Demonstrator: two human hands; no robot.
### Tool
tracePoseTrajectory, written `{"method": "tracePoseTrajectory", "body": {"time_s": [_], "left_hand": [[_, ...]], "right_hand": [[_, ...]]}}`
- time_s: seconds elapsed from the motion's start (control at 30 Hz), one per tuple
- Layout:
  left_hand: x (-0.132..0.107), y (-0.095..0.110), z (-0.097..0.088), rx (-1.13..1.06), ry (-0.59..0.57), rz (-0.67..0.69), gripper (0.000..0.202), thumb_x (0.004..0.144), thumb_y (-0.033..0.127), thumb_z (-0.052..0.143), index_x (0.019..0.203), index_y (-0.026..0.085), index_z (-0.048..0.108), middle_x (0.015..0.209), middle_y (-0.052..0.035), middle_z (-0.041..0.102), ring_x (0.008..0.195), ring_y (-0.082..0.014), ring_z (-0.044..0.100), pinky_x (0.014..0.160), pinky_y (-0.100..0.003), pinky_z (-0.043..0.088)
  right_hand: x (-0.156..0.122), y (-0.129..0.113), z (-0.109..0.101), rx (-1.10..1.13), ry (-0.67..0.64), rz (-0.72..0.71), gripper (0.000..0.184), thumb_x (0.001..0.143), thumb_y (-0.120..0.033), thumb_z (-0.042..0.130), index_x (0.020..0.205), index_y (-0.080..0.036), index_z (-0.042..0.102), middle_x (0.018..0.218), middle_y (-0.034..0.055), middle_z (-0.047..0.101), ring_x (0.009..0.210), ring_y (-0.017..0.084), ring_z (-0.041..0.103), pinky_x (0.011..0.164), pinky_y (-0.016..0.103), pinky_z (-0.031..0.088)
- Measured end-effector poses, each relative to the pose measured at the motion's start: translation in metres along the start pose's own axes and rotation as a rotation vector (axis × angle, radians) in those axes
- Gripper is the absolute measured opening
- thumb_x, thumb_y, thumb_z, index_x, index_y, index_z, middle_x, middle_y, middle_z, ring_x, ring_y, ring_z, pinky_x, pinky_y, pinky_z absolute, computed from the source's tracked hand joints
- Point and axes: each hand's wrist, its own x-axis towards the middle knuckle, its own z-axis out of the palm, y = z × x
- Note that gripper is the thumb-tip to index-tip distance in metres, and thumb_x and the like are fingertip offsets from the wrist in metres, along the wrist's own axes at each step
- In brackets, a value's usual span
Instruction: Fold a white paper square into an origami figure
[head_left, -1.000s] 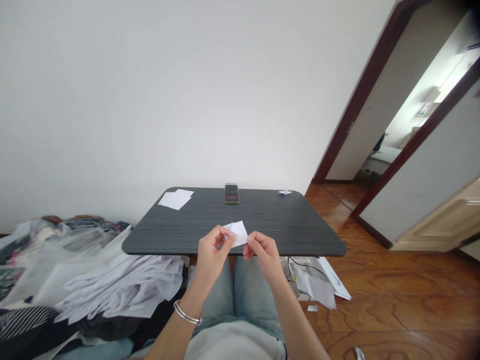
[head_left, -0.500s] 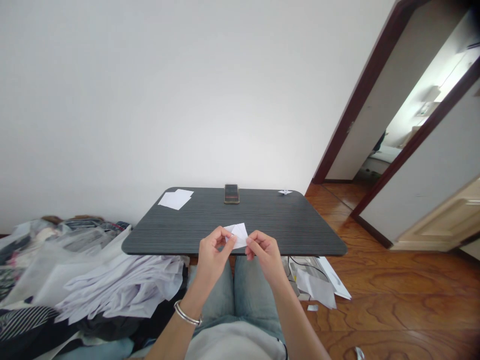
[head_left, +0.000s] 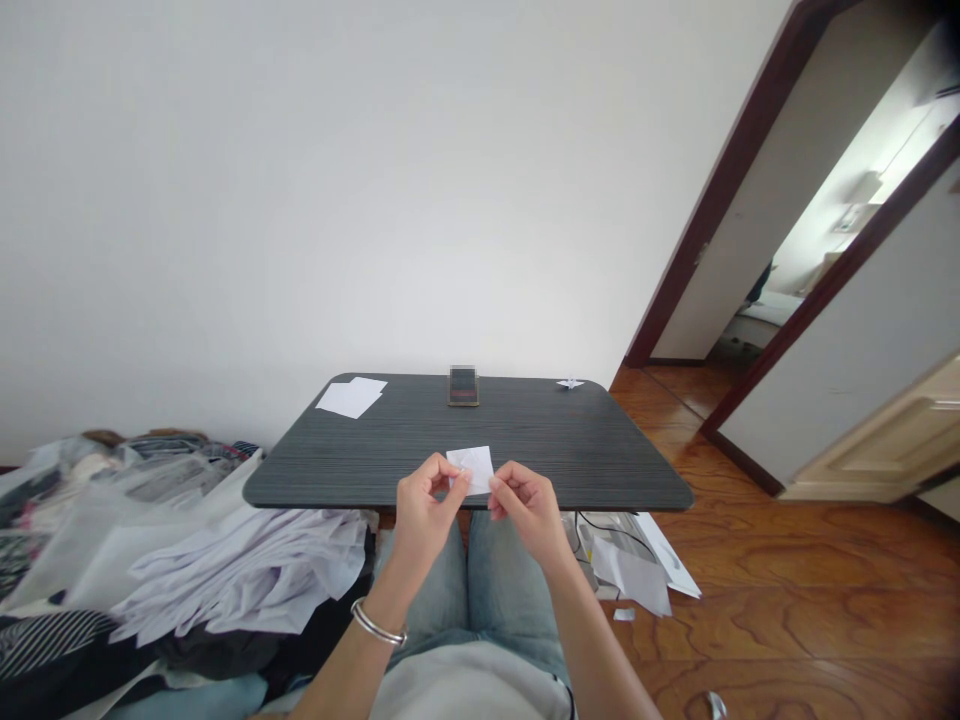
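Observation:
A small folded piece of white paper [head_left: 478, 466] is held just above the near edge of the dark table [head_left: 360, 460]. My left hand [head_left: 429, 500] pinches its left side between thumb and forefinger. At the lower right corner, my right hand [head_left: 525, 498] grips it with thumb and curled fingers. Faint crease lines show on the paper; its underside is hidden.
White paper sheets [head_left: 351, 397] lie at the table's back left. A phone [head_left: 463, 386] leans upright at the back middle, and a folded paper figure [head_left: 570, 383] sits at the back right. Piled clothes [head_left: 247, 570] are left of my legs; papers [head_left: 634, 570] and cables lie right.
The paper's upper left part now looks squarer and flatter, where a slanted fold showed before. Both hands have shifted only slightly and keep their pinch.

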Motion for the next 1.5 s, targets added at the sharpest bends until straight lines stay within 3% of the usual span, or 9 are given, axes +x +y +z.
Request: {"method": "tracePoseTrajectory", "body": {"time_s": [0.43,0.7,0.83,1.07,1.5], "left_hand": [[0.0003,0.0036,0.0008,0.009,0.020,0.009,0.020,0.075,0.027,0.062,0.060,0.017,0.053,0.057,0.0034,0.053,0.054,-0.0098,0.049,0.054,-0.020,0.038],[0.0027,0.0031,0.0051,-0.233,0.016,-0.131,0.026,0.069,0.031,0.066,0.059,0.017,0.047,0.049,0.0064,0.049,0.045,-0.0069,0.044,0.047,-0.018,0.035],[0.0026,0.0016,0.0058,-0.281,0.025,-0.160,0.025,0.071,0.032,0.067,0.068,0.017,0.047,0.050,0.0064,0.053,0.044,-0.0064,0.045,0.046,-0.017,0.035],[0.0039,0.0019,-0.0001,-0.312,-0.125,-0.161,0.034,0.068,0.031,0.071,0.090,0.019,0.048,0.067,0.0002,0.068,0.065,-0.0150,0.064,0.062,-0.023,0.046],[0.0009,0.0035,0.0038,-0.256,-0.095,-0.157,0.023,0.074,0.030,0.065,0.085,0.017,0.049,0.056,0.0048,0.059,0.051,-0.0101,0.053,0.053,-0.019,0.038]], "right_hand": [[-0.0014,0.0000,0.0035,-0.063,0.039,0.042,0.028,0.077,-0.039,0.063,0.061,-0.018,0.054,0.050,-0.0022,0.056,0.041,0.009,0.049,0.042,0.019,0.042],[-0.0031,0.0000,0.0058,-0.034,0.037,0.053,0.028,0.076,-0.038,0.062,0.059,-0.019,0.051,0.048,-0.0037,0.054,0.040,0.008,0.047,0.041,0.019,0.042],[-0.0026,-0.0005,0.0070,-0.001,0.041,0.050,0.029,0.076,-0.039,0.062,0.059,-0.019,0.051,0.046,-0.0038,0.053,0.039,0.008,0.046,0.040,0.019,0.042],[-0.0010,-0.0001,0.0045,0.032,0.070,0.061,0.032,0.075,-0.043,0.064,0.059,-0.018,0.051,0.046,-0.0039,0.053,0.038,0.008,0.046,0.040,0.019,0.042],[-0.0001,0.0007,0.0056,0.000,0.026,0.052,0.029,0.077,-0.038,0.062,0.059,-0.019,0.049,0.047,-0.0046,0.052,0.040,0.008,0.045,0.042,0.019,0.040]]}}
